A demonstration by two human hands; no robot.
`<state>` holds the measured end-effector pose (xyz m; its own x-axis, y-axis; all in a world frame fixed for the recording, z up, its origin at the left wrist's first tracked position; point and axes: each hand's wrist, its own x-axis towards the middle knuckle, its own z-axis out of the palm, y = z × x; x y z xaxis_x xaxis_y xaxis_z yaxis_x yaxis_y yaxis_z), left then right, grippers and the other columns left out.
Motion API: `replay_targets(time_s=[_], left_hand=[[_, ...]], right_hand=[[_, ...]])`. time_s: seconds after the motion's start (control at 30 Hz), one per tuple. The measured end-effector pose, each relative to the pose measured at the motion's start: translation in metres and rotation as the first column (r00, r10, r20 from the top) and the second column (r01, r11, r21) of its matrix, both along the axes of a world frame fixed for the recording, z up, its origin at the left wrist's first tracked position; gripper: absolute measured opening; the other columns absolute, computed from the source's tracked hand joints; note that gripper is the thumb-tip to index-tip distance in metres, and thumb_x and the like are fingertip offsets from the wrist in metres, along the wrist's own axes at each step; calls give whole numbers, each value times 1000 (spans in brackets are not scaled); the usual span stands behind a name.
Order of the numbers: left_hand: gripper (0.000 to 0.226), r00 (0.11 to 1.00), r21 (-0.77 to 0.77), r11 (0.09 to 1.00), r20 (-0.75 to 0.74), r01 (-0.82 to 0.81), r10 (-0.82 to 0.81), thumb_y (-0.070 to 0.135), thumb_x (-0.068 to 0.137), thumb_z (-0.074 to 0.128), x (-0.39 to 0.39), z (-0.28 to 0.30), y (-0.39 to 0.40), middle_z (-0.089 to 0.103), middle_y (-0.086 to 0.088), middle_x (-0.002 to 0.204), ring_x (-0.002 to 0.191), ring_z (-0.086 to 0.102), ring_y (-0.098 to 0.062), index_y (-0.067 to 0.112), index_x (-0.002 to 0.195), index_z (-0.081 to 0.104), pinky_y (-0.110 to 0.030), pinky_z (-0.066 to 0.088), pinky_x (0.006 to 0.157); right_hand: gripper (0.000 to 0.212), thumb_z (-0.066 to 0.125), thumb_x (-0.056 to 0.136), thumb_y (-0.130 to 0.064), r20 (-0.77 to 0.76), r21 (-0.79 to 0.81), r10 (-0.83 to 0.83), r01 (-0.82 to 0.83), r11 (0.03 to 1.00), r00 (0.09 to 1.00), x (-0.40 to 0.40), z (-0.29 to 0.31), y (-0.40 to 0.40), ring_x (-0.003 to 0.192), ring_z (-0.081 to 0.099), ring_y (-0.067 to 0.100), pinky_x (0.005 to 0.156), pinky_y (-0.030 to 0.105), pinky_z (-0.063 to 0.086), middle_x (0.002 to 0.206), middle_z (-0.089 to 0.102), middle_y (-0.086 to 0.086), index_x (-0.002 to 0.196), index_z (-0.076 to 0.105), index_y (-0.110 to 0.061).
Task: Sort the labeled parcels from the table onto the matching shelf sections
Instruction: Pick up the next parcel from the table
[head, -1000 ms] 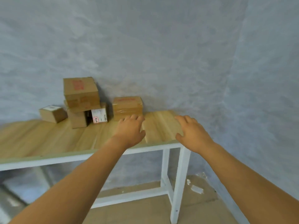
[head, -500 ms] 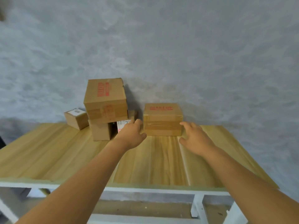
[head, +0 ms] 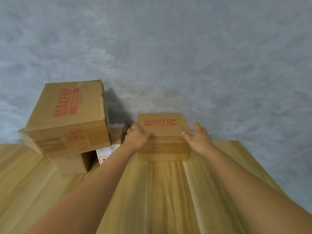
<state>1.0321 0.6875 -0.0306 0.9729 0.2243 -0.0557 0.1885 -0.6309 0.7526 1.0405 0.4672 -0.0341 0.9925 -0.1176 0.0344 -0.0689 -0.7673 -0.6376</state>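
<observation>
From my feed, both hands have closed in on the low brown cardboard parcel printed MAKEUP in red, where half a second ago they were only nearing its front corners. The left hand now grips the parcel's left end, thumb laid over the top edge and fingers curled round the side; the right hand clasps the right end the same way, thumb on the top face, fingers spread down the far side. The parcel sits flat on the pale wooden table, close to the mottled grey wall; I cannot tell whether it touches the wall. The view has come much nearer and lower than before, so the parcel fills more of the picture and the table's front edge has dropped out of sight. Just to the left, the larger brown cardboard box marked MAKEUP on its top stands where it was, tilted atop a smaller plain cardboard box, with a white-labelled parcel wedged between that stack and my left forearm.
</observation>
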Motion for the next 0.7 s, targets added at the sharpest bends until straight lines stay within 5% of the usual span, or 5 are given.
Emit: replay_targets(time_s=[0.1, 0.27, 0.7], left_hand=[[70, 998, -88, 995, -48, -54, 50, 43, 100, 49, 34, -8, 2, 35, -19, 153, 138, 39, -36, 5, 152, 20, -37, 33, 110], [47, 991, -252, 959, -72, -127, 112, 39, 101, 49, 71, -30, 12, 59, -18, 131, 120, 55, -36, 5, 134, 48, -40, 43, 105], [48, 986, -481, 860, -85, -168, 145, 44, 100, 49, 70, -48, 12, 59, -7, 122, 96, 51, -23, 14, 137, 46, -35, 35, 83]], right_hand=[[66, 53, 99, -45, -45, 35, -17, 19, 999, 999, 27, -3, 1, 135, 44, 38, 108, 41, 38, 148, 43, 23, 146, 32, -4], [61, 47, 99, -54, -163, 92, 40, -25, 995, 986, 61, -19, 2, 129, 53, 32, 105, 39, 44, 141, 56, 13, 141, 46, -9], [54, 49, 95, -59, -115, 281, 78, -43, 959, 990, 67, -41, -6, 115, 62, 28, 99, 48, 51, 126, 65, 5, 132, 54, -19]])
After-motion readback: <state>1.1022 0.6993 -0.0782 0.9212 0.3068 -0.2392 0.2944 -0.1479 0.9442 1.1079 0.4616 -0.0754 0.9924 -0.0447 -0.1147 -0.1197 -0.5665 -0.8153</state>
